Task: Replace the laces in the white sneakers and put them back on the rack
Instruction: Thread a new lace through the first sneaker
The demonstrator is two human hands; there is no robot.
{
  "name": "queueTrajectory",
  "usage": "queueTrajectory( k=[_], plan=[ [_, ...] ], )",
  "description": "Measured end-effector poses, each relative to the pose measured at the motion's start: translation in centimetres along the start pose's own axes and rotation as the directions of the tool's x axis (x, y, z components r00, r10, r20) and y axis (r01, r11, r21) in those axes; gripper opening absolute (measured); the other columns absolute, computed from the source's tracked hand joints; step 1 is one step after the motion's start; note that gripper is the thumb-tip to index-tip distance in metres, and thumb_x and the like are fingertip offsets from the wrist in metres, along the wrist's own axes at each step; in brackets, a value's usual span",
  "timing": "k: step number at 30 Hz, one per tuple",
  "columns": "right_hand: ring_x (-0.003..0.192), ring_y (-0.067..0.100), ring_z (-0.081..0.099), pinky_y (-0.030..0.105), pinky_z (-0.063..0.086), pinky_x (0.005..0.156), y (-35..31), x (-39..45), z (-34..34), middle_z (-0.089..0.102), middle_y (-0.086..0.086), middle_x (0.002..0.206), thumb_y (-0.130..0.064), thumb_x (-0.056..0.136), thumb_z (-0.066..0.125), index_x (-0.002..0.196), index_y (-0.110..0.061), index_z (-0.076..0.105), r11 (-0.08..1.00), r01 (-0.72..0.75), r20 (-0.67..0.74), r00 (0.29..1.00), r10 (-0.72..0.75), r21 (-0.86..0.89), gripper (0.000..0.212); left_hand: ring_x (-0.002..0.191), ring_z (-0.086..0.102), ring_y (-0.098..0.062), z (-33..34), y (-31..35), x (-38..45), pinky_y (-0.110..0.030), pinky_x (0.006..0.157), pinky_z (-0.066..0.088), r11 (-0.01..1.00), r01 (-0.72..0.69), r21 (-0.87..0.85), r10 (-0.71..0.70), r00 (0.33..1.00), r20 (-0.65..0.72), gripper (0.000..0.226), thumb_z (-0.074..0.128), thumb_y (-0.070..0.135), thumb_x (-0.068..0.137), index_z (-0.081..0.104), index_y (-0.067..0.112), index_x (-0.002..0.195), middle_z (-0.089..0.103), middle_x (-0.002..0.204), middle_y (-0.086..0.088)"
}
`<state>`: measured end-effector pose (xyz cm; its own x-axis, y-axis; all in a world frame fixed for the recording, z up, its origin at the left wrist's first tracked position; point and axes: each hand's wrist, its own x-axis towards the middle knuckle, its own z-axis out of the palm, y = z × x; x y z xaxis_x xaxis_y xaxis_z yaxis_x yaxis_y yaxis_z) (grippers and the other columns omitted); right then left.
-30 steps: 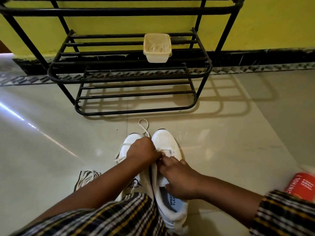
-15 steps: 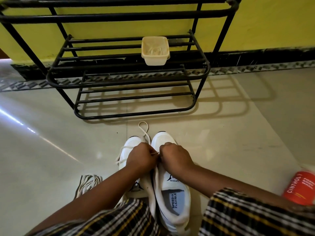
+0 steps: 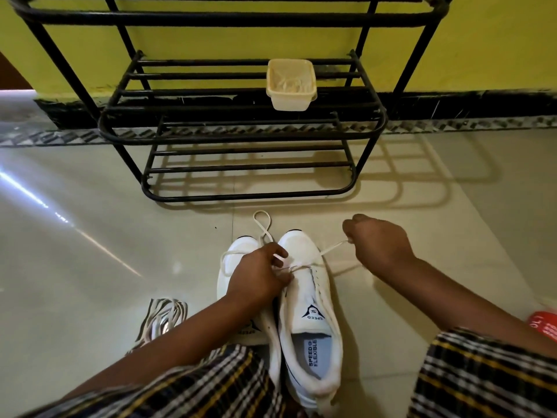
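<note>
Two white sneakers stand side by side on the floor, toes toward the black metal rack (image 3: 241, 137). The right sneaker (image 3: 310, 315) shows its tongue and insole. My left hand (image 3: 259, 276) partly covers the left sneaker (image 3: 238, 251) and pinches the white lace (image 3: 330, 248) at the right sneaker's front eyelets. My right hand (image 3: 376, 244) is closed on the lace's free end and holds it taut out to the right of the shoe. Another loop of lace (image 3: 261, 220) lies on the floor past the toes.
A cream plastic tub (image 3: 291, 84) sits on the rack's middle shelf. A bundle of striped laces (image 3: 162, 318) lies on the floor left of the shoes. A red container (image 3: 545, 325) is at the right edge. Pale tiled floor surrounds the shoes.
My right hand has left the shoe and pulled the lace end out to the right. My left hand has stayed on the eyelets. The camera has tilted slightly.
</note>
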<state>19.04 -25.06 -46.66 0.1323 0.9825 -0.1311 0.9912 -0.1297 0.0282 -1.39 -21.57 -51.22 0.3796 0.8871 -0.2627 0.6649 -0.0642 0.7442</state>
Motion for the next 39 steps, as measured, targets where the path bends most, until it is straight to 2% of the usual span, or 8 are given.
queueTrajectory(
  k=[3, 7, 12, 16, 20, 28, 35, 39],
  plan=[
    [0.085, 0.021, 0.057, 0.026, 0.033, 0.059, -1.1, -0.4, 0.5, 0.054, -0.004, 0.093, -0.015, 0.088, 0.05, 0.092, -0.024, 0.056, 0.976, 0.13, 0.017, 0.991, -0.135, 0.172, 0.011, 0.084, 0.052, 0.004, 0.5, 0.5, 0.2, -0.003, 0.072, 0.035, 0.989, -0.121, -0.081, 0.118, 0.992, -0.047, 0.028, 0.078, 0.022, 0.076, 0.066, 0.034, 0.097, 0.059, 0.095, 0.014],
    [0.076, 0.017, 0.052, 0.03, 0.041, 0.063, -3.2, -0.3, 0.2, 0.055, -0.006, 0.084, -0.021, 0.09, 0.055, 0.082, -0.021, 0.056, 0.911, 0.202, -0.092, 0.979, -0.181, 0.361, 0.008, 0.071, 0.057, 0.005, 0.7, 1.4, 0.6, -0.015, 0.074, 0.042, 0.951, -0.139, -0.278, 0.138, 0.99, -0.021, 0.01, 0.07, 0.014, 0.083, 0.071, 0.023, 0.078, 0.068, 0.078, 0.013],
    [0.068, 0.023, 0.061, 0.031, 0.049, 0.062, -2.8, -0.2, 0.8, 0.061, 0.002, 0.072, -0.017, 0.08, 0.071, 0.072, -0.015, 0.055, 0.727, -0.217, 0.227, 0.97, 0.086, 0.652, 0.018, 0.077, 0.065, -0.007, 0.9, 0.7, 1.1, -0.031, 0.081, 0.049, 0.96, -0.107, -0.257, 0.116, 0.993, 0.021, 0.014, 0.069, 0.016, 0.084, 0.07, 0.026, 0.075, 0.071, 0.075, 0.007],
    [0.041, 0.023, 0.059, 0.029, 0.052, 0.047, -3.3, -1.2, 1.9, 0.059, 0.008, 0.055, -0.038, 0.078, 0.072, 0.067, -0.008, 0.052, 0.719, -0.415, 0.513, 0.853, 0.095, 0.557, 0.038, 0.072, 0.061, -0.004, 1.2, 0.7, 1.7, -0.026, 0.073, 0.046, 0.984, -0.087, -0.157, 0.087, 0.996, -0.009, 0.013, 0.067, 0.027, 0.085, 0.067, 0.03, 0.072, 0.07, 0.074, 0.007],
    [0.045, 0.018, 0.052, 0.032, 0.054, 0.06, -4.0, -1.6, 2.9, 0.052, 0.004, 0.052, -0.032, 0.076, 0.067, 0.059, -0.01, 0.052, 0.792, -0.346, 0.445, 0.889, 0.105, 0.503, 0.032, 0.077, 0.062, -0.004, 1.2, 1.7, 1.7, -0.025, 0.075, 0.047, 0.991, -0.106, -0.077, 0.106, 0.994, -0.006, 0.011, 0.067, 0.026, 0.086, 0.07, 0.026, 0.075, 0.07, 0.077, 0.007],
    [0.049, 0.016, 0.047, 0.019, 0.04, 0.043, -2.2, -2.3, 4.4, 0.048, 0.009, 0.058, 0.002, 0.08, 0.053, 0.06, -0.004, 0.054, 0.512, -0.406, 0.421, 0.902, 0.093, 0.757, 0.021, 0.084, 0.063, -0.008, 1.6, 1.5, 0.8, -0.028, 0.073, 0.052, 0.983, -0.054, 0.175, 0.041, 0.996, 0.079, 0.01, 0.064, 0.032, 0.085, 0.073, 0.03, 0.089, 0.071, 0.086, 0.01],
    [0.061, 0.018, 0.038, 0.023, 0.03, 0.048, -2.1, -2.1, 5.1, 0.039, 0.009, 0.062, 0.001, 0.082, 0.05, 0.063, -0.006, 0.05, 0.63, -0.294, 0.354, 0.935, 0.032, 0.719, 0.019, 0.087, 0.061, -0.018, 2.8, 2.8, 0.5, -0.023, 0.059, 0.035, 0.874, -0.062, 0.482, 0.086, 0.996, -0.028, 0.019, 0.054, 0.034, 0.088, 0.07, 0.024, 0.092, 0.069, 0.088, 0.002],
    [0.063, 0.018, 0.035, 0.029, 0.024, 0.055, -2.2, -2.0, 5.2, 0.036, 0.011, 0.062, 0.0, 0.082, 0.05, 0.06, -0.004, 0.046, 0.705, -0.204, 0.288, 0.958, -0.001, 0.68, 0.023, 0.091, 0.062, -0.021, 3.1, 3.1, 1.4, -0.025, 0.067, 0.043, 0.867, -0.047, 0.497, 0.06, 0.998, -0.01, 0.021, 0.055, 0.034, 0.089, 0.071, 0.023, 0.097, 0.069, 0.093, -0.001]
  ],
)
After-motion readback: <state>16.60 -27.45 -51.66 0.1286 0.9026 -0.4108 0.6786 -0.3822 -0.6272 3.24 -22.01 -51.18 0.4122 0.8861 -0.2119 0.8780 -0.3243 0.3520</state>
